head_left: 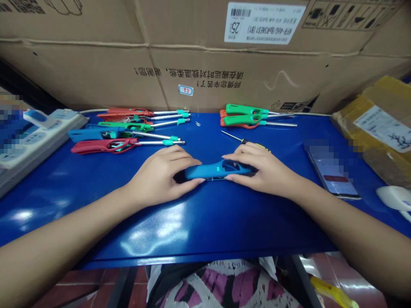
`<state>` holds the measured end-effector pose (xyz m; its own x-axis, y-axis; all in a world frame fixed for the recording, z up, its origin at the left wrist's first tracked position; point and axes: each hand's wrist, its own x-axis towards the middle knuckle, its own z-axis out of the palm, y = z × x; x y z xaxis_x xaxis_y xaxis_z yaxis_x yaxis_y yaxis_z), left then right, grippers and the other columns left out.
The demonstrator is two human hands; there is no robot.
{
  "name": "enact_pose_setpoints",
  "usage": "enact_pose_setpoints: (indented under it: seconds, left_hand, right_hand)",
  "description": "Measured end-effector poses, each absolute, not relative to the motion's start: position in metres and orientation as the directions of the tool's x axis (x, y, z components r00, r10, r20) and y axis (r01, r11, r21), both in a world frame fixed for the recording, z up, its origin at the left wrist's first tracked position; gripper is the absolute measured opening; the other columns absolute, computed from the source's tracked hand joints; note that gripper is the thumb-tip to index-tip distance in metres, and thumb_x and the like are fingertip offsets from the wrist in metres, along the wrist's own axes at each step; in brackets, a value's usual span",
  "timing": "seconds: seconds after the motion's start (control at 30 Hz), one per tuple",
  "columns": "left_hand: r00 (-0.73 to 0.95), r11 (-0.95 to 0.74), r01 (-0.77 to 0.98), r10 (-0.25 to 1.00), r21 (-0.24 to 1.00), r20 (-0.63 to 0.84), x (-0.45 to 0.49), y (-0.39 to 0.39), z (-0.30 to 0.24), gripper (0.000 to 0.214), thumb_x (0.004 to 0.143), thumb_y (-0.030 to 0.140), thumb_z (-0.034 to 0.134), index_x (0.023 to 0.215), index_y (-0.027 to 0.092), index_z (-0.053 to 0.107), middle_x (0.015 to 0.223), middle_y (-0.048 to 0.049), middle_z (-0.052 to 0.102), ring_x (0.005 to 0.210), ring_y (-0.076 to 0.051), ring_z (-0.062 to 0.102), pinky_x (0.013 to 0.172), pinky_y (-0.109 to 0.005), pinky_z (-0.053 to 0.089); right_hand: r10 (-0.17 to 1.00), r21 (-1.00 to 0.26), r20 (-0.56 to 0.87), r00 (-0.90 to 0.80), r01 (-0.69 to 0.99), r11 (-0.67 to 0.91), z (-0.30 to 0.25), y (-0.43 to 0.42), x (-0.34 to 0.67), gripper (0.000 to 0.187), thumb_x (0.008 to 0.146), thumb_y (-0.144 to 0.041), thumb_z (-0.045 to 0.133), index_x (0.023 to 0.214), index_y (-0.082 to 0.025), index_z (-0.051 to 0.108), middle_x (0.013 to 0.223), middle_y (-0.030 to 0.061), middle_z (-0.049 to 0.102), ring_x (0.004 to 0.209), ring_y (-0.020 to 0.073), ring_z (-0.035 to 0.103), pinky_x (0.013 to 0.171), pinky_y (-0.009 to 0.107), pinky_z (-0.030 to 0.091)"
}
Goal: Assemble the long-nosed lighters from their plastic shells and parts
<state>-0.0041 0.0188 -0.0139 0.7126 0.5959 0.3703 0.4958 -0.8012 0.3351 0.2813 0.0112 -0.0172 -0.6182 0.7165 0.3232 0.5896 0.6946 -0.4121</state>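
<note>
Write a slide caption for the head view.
Left hand and right hand hold a blue lighter handle at a blue table, with long-nosed lighters behind.

At center: The left hand (163, 171) and right hand (266, 164) grip opposite ends of a blue lighter body (208, 170) over a glossy blue table (208, 226).
Left cluster: Red, green and blue lighters (141, 127) lie bunched, metal tubes (152, 143) pointing right.
Right cluster: Green and orange lighters (242, 119) rest piled near a screwdriver (237, 138).
Flanks: A power strip (35, 137) at left, a phone (332, 171) at right.
Backdrop: A cardboard box (105, 64) bearing a white label (265, 23).
</note>
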Motion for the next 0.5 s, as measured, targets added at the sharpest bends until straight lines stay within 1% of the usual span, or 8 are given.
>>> enact_pose_setpoints:
  seconds: [0.13, 0.27, 0.4, 0.5]
  left_hand:
    - [0.729, -0.792, 0.528, 0.607, 0.306, 0.316, -0.0042, 0.0183, -0.0139, 0.026, 0.095, 0.038, 0.064, 0.111, 0.02, 0.073, 0.107, -0.0077, 0.075, 0.096, -0.023, 0.066, 0.09, -0.04, 0.052]
    - [0.735, -0.781, 0.557, 0.621, 0.282, 0.272, -0.004, 0.0179, -0.0153, 0.028, 0.094, 0.039, 0.064, 0.111, 0.02, 0.073, 0.105, -0.0073, 0.073, 0.094, -0.024, 0.066, 0.084, -0.038, 0.054]
    - [0.726, -0.758, 0.57, 0.645, 0.316, 0.239, -0.0049, 0.0167, -0.0169, 0.03, 0.095, 0.04, 0.062, 0.114, 0.019, 0.073, 0.106, -0.0073, 0.071, 0.094, -0.023, 0.068, 0.08, -0.035, 0.056]
    - [0.714, -0.731, 0.58, 0.669, 0.36, 0.207, -0.0057, 0.0158, -0.0176, 0.031, 0.095, 0.04, 0.063, 0.116, 0.019, 0.072, 0.109, -0.0074, 0.069, 0.092, -0.021, 0.068, 0.073, -0.031, 0.056]
  right_hand:
    - [0.701, -0.363, 0.281, -0.656, 0.603, 0.71, -0.0203, 0.0132, 0.2831, 0.036, 0.091, -0.042, 0.07, 0.12, -0.021, 0.069, 0.105, 0.009, 0.069, 0.098, 0.0241, 0.061, 0.089, 0.041, 0.048]
    - [0.695, -0.37, 0.255, -0.673, 0.596, 0.713, -0.0252, 0.0153, 0.2827, 0.035, 0.092, -0.043, 0.069, 0.119, -0.02, 0.069, 0.107, 0.0094, 0.066, 0.098, 0.0239, 0.06, 0.089, 0.041, 0.049]
    - [0.696, -0.399, 0.236, -0.678, 0.585, 0.706, -0.027, 0.016, 0.2816, 0.032, 0.093, -0.04, 0.068, 0.119, -0.022, 0.068, 0.107, 0.0088, 0.065, 0.1, 0.0236, 0.06, 0.09, 0.041, 0.049]
    - [0.696, -0.404, 0.236, -0.678, 0.583, 0.705, -0.0261, 0.0153, 0.2813, 0.031, 0.093, -0.04, 0.067, 0.118, -0.022, 0.068, 0.108, 0.0086, 0.064, 0.101, 0.0239, 0.061, 0.09, 0.041, 0.049]
